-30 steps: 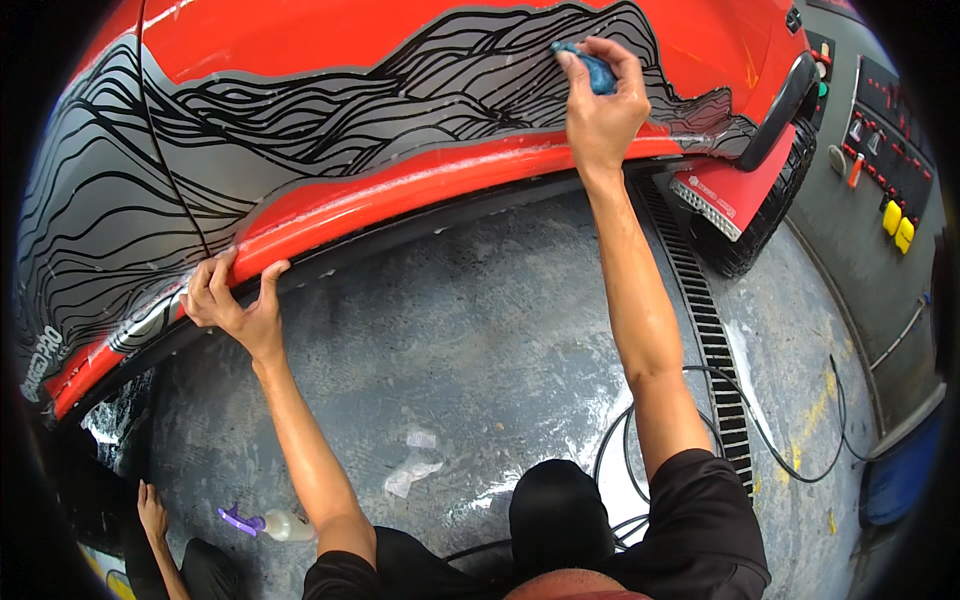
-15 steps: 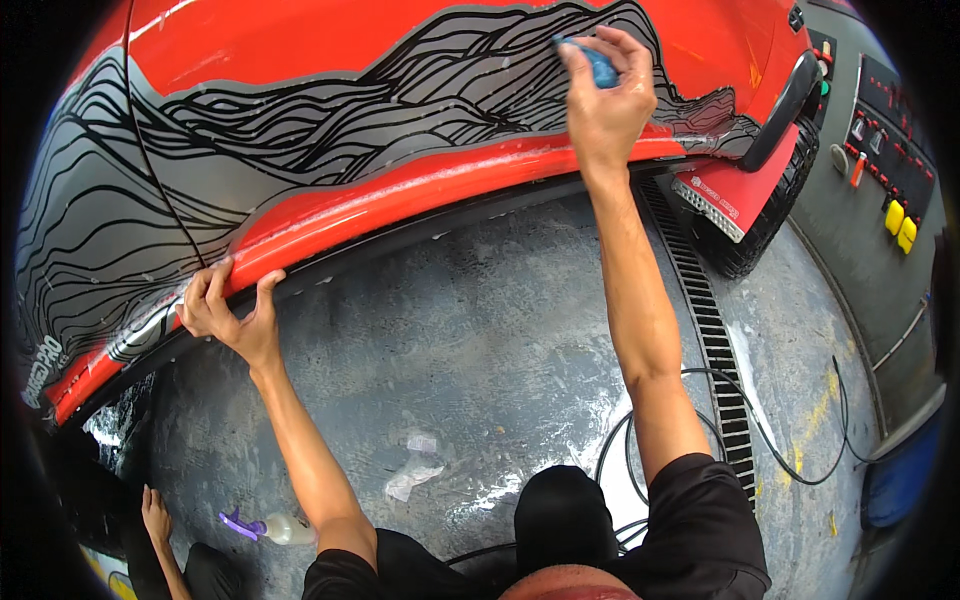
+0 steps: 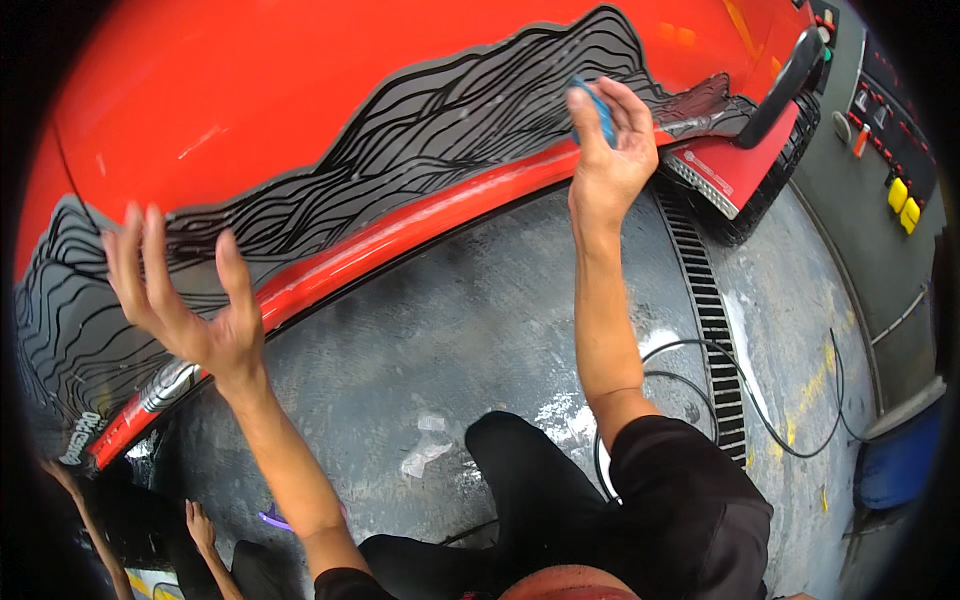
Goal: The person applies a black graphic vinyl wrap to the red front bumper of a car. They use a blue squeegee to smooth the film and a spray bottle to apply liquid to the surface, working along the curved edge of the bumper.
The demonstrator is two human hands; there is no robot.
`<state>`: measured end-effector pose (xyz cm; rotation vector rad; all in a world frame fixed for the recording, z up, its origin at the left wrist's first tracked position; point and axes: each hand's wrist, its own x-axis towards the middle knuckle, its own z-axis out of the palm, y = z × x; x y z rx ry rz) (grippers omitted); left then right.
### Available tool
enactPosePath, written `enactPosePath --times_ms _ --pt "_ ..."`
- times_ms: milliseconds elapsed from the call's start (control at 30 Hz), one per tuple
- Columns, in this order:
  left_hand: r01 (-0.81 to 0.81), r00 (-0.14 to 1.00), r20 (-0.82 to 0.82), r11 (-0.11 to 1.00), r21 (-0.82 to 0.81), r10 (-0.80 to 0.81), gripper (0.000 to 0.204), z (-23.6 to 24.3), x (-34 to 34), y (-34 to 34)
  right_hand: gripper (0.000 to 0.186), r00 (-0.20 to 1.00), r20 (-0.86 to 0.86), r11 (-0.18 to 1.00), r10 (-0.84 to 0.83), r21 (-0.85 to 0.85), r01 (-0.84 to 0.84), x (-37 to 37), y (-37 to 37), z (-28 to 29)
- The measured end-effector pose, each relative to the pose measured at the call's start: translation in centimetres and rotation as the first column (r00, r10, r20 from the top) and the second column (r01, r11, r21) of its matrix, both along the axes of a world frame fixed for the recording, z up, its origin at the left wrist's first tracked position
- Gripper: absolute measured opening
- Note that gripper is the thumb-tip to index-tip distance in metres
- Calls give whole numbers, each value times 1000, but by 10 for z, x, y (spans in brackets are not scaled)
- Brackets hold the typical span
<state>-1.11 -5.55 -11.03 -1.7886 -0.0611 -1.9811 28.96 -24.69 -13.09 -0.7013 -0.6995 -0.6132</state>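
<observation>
The red car side (image 3: 260, 80) fills the upper view, with a grey-and-black wavy-line graphic (image 3: 420, 145) along it. Between the thumb and fingers of my right hand (image 3: 612, 175) is a small blue lump (image 3: 606, 115), its exact kind unclear. That hand is at the right part of the graphic; whether the lump touches the panel I cannot tell. My left hand (image 3: 190, 315) is open in front of the graphic's left part, fingers spread and holding nothing. Below the graphic runs the glossy red sill (image 3: 400, 220).
A mud flap (image 3: 715, 180) and tyre (image 3: 770, 190) stand at the right. A drain grate (image 3: 712, 320) and black hose (image 3: 760, 395) cross the floor. Crumpled clear plastic (image 3: 425, 455) lies near my knee. Another person's hand (image 3: 200, 525) is at lower left, near a purple spray trigger (image 3: 272, 517).
My left hand has come off the sill and risen, its fingers spreading. My right hand, still holding the blue lump, is slightly lower on the graphic. The view has shifted, and another person's arm appears at far left.
</observation>
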Motion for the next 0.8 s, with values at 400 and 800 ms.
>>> enactPosePath --times_ms 400,800 --pt "-357 913 -171 927 112 372 69 113 78 3 13 937 96 934 -336 -93 345 60 -7 -16" --pt "-400 891 -204 913 73 407 68 110 80 -6 14 953 -28 953 -301 -35 300 120 -21 -15"
